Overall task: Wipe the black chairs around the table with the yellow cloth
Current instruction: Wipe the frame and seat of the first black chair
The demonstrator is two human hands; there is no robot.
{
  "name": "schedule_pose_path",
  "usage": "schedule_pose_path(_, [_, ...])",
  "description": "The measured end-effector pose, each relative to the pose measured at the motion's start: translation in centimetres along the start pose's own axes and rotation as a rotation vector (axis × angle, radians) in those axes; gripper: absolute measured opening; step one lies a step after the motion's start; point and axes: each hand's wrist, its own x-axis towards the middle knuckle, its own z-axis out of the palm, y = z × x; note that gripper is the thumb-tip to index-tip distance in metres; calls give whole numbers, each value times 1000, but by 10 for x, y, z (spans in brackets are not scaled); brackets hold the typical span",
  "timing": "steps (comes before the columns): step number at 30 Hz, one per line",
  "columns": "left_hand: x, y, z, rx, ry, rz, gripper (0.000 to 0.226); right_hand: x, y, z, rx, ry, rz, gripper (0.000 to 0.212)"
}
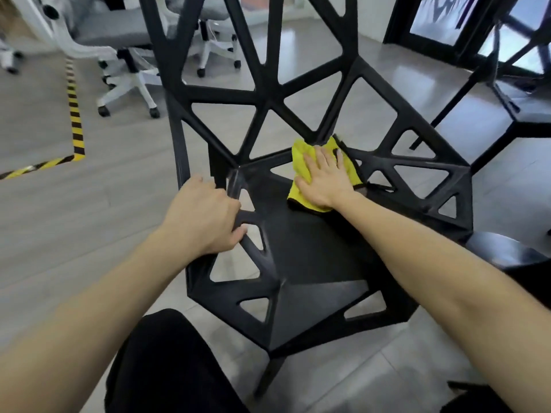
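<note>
A black chair (313, 263) with a lattice of triangular openings fills the middle of the head view, its backrest rising toward the top. A yellow cloth (301, 165) with a dark edge lies at the back of the seat, where seat meets backrest. My right hand (328, 180) presses flat on the cloth with straight fingers. My left hand (205, 216) grips the left edge of the seat frame, fingers curled round a strut.
A second black lattice chair (524, 114) stands at the right. White-and-grey office chairs (125, 55) on castors stand at the back left. Yellow-black hazard tape (74, 114) runs along the grey floor. A dark round object (507, 248) sits at the right edge. My dark-trousered leg (167, 368) is below.
</note>
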Motion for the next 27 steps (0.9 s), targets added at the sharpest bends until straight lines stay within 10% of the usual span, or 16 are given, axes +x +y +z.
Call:
schedule_pose_path(6, [15, -2, -2, -137, 45, -29, 51, -144, 0, -29, 4, -202, -336, 91])
schedule_pose_path(21, [-61, 50, 30, -545, 485, -72, 42, -210, -91, -5, 169, 181, -405, 79])
schedule_pose_path(27, [-24, 34, 37, -594, 622, -116, 40, -188, 49, -15, 93, 208, -206, 85])
